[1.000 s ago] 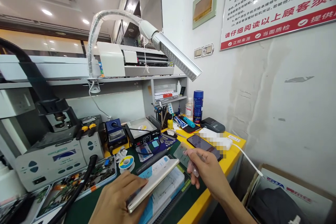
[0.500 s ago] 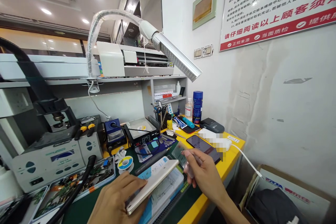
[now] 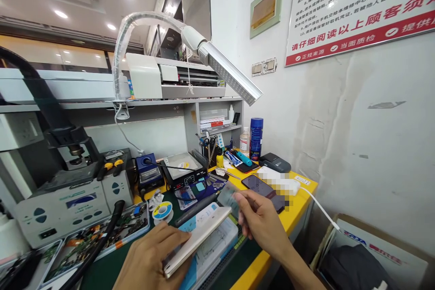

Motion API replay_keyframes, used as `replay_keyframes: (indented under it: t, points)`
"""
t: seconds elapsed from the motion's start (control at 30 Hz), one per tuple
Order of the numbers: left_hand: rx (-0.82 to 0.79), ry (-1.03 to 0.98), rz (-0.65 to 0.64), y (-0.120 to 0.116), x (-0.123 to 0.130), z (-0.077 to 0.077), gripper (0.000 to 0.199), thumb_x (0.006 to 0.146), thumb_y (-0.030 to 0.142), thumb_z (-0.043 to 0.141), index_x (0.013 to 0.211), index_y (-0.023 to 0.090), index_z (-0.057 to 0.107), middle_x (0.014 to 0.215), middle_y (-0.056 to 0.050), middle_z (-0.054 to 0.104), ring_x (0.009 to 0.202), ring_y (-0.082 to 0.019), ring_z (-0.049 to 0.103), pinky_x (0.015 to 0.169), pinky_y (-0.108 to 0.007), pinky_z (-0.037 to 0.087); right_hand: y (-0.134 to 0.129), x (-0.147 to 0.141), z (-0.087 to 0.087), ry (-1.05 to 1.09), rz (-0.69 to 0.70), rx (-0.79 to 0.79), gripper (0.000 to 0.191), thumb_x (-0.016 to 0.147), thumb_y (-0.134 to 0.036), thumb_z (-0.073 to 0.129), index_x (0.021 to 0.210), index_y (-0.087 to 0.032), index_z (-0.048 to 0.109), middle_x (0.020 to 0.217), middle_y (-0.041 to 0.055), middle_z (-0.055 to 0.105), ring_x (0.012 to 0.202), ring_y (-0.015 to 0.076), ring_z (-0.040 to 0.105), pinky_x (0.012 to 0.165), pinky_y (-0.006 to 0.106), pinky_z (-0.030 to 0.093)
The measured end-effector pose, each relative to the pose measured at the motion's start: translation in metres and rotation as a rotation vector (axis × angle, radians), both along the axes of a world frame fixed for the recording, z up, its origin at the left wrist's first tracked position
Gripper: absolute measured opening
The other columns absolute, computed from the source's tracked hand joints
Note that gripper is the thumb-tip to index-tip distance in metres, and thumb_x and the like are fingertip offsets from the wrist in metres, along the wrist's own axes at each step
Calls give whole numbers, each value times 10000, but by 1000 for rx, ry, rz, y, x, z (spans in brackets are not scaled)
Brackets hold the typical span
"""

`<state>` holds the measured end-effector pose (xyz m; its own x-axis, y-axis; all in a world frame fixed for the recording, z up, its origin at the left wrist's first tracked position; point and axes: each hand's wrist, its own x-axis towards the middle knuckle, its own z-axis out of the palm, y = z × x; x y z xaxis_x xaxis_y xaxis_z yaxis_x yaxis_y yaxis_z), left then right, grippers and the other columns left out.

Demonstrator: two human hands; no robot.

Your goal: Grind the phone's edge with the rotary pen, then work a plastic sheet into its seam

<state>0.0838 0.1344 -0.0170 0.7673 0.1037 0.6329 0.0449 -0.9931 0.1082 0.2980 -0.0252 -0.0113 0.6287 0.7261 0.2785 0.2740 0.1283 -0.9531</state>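
My left hand (image 3: 158, 253) grips the lower left end of a thin phone-like device (image 3: 199, 240), which is tilted with its pale edge toward me. Between the fingers of my right hand (image 3: 258, 219) is a thin translucent card (image 3: 229, 198), just beyond the device's upper right end. Under the device lies a blue and white box (image 3: 217, 240) with a line drawing on it. A dark phone (image 3: 261, 188) rests on the yellow table edge beyond my right hand.
A solder spool (image 3: 162, 212) and a tray of small parts (image 3: 132, 224) are on the left, near a grey station (image 3: 74, 208). A blue can (image 3: 256, 138) stands at the back. A lamp (image 3: 233, 72) hangs above. An open carton (image 3: 384, 244) is at the lower right.
My right hand has shifted slightly left, and the card in it has moved up and left. My left hand and the device have hardly moved.
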Motion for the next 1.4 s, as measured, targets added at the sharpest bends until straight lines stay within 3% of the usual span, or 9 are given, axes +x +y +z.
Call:
replay_keyframes:
  t: [0.27, 0.37, 0.53, 0.67, 0.73, 0.9, 1.03, 1.17, 1.4]
  points:
    - [8, 11, 6, -2, -1, 2, 175, 930, 313, 642, 1056, 274, 756, 927, -21, 802, 775, -192, 758, 686, -296, 636, 0, -4, -5, -117, -17, -6, 441, 1007, -583, 523, 1072, -169, 663, 518, -71, 499, 356, 76, 419, 348, 180, 353]
    - [10, 16, 17, -2, 0, 3, 186, 928, 310, 641, 1065, 271, 761, 921, -24, 802, 767, -193, 758, 683, -299, 641, 1, -9, -10, -176, -12, -3, 421, 1020, -558, 514, 1099, -177, 674, 573, -46, 538, 394, 92, 458, 365, 197, 366]
    - [21, 17, 24, -2, 0, 3, 199, 917, 304, 647, 1069, 263, 769, 913, -31, 802, 773, -200, 761, 686, -305, 645, 4, -14, -14, -291, -26, 31, 369, 1032, -506, 513, 1069, -192, 702, 718, 12, 644, 535, 123, 549, 471, 216, 419]
    - [15, 22, 20, -4, 0, 3, 200, 915, 276, 628, 1057, 264, 768, 905, -35, 797, 752, -204, 747, 632, -299, 626, 6, -15, -11, -361, -63, 64, 334, 1043, -454, 508, 1099, -188, 702, 888, 56, 719, 807, 180, 674, 703, 237, 500]
    - [12, 22, 13, -5, 0, 4, 197, 912, 275, 627, 1054, 268, 764, 901, -30, 793, 737, -201, 736, 619, -298, 618, 6, -16, -10, -395, -53, 66, 318, 1044, -437, 508, 1078, -191, 705, 921, 56, 731, 825, 178, 675, 742, 241, 495]
    - [23, 22, 8, -5, 0, 4, 203, 902, 260, 621, 1056, 256, 754, 898, -34, 785, 733, -197, 723, 599, -284, 607, 6, -22, -10, -450, -13, 49, 310, 1052, -425, 494, 1046, -196, 703, 791, 24, 703, 641, 147, 594, 598, 238, 440]
    - [67, 59, 33, -5, 0, 2, 204, 887, 265, 628, 1042, 237, 758, 917, -68, 789, 755, -217, 742, 696, -330, 643, 4, -28, -11, -476, -22, 41, 315, 1054, -422, 486, 1041, -198, 707, 697, 7, 647, 551, 139, 527, 519, 246, 389]
    - [59, 59, 47, -5, -1, -1, 224, 894, 262, 609, 1063, 238, 754, 938, -78, 786, 780, -226, 743, 817, -391, 649, 4, -25, -11, -484, -71, 58, 321, 1047, -431, 494, 1079, -197, 712, 788, 46, 712, 623, 165, 620, 559, 246, 458]
    - [67, 44, 20, -5, -1, 2, 256, 834, 219, 633, 1058, 239, 754, 923, -64, 790, 757, -230, 745, 741, -386, 656, 6, -17, -14, -497, -143, 66, 308, 1062, -402, 485, 1121, -187, 696, 856, 69, 763, 636, 174, 690, 515, 235, 489]
